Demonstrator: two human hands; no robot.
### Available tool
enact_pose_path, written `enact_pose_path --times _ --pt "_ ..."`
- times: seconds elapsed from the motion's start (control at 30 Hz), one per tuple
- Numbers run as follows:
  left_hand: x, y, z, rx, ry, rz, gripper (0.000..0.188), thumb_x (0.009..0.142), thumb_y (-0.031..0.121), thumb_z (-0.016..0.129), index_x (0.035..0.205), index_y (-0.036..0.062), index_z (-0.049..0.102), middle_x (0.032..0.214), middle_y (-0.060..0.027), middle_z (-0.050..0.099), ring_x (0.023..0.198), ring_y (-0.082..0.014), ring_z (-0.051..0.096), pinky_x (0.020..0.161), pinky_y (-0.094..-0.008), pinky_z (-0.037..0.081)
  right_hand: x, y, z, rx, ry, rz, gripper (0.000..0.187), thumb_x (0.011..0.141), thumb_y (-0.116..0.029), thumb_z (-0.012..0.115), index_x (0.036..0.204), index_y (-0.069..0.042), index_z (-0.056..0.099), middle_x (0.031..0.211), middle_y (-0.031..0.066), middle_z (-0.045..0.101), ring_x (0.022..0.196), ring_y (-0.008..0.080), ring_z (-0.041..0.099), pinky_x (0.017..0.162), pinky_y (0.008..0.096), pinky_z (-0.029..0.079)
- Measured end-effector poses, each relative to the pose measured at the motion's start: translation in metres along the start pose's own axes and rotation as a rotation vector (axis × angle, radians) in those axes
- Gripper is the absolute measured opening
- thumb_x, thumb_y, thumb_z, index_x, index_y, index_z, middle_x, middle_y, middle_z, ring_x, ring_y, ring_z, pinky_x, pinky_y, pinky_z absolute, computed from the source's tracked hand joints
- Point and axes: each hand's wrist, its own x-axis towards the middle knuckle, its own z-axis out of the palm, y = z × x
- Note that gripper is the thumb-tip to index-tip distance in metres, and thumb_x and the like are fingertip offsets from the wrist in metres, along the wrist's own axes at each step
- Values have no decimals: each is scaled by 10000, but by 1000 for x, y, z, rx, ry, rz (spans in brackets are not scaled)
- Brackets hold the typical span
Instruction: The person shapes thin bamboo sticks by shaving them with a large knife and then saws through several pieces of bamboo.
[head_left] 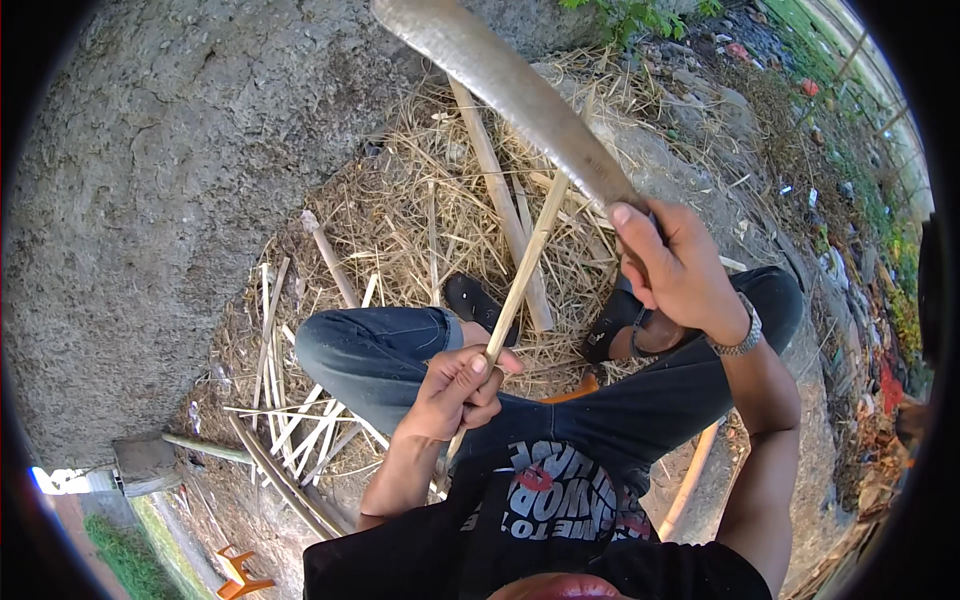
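My left hand [460, 392] is closed around a long, pale split strip of wood or bamboo [527, 262]. The strip slants up and away from my lap, between my knees. In my right hand [680, 265], raised on the right, is a machete [510, 90] with a broad, worn metal blade. My fingers wrap its handle, which is mostly hidden. The blade points to the far left, above the ground. It crosses in front of the strip near its handle end; whether the two touch I cannot tell.
Shavings [400, 190] and a thick wooden piece [505, 200] lie beyond my feet. Several pale strips [315, 430] are piled at my left. A grey rock face [140, 220] rises on the left, and an orange stool [240, 575] stands at lower left. Litter covers the slope at right.
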Motion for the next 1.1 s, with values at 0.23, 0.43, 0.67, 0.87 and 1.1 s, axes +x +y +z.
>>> enact_pose_path --times 0.23,0.43,0.67,0.87,1.1 --pt "-4 2 3 43 1 0 423 1124 286 432 1259 -83 590 623 56 257 447 -36 183 408 -243 163 3 -5 -4 93 17 20 487 1046 -445 573 930 16 678 558 11 550 487 99 536 485 306 447" --pt "11 6 9 160 46 -5 418 1123 269 439 1268 -96 584 614 41 297 442 -38 228 413 -243 185 -14 8 19 -111 -252 -194 488 1046 -440 570 931 20 684 557 37 544 481 122 517 479 330 445" --pt "14 8 13 214 50 40 407 1123 253 438 1264 -102 581 620 39 320 443 -38 257 413 -247 195 -10 0 14 -88 -104 -147 435 1046 -398 584 902 0 690 583 74 553 529 139 531 536 356 454" --pt "4 6 14 216 104 39 404 1120 249 452 1272 -103 579 619 45 322 450 -35 258 416 -242 204 9 -10 -2 -72 64 -21 523 1041 -461 569 904 31 683 571 114 545 499 193 546 526 361 454" --pt "13 6 9 373 120 106 384 1119 223 450 1271 -98 597 593 52 366 457 -30 294 423 -229 234 -1 -8 4 -243 -38 -125 487 1033 -446 588 979 25 696 570 125 551 497 190 544 519 373 446"
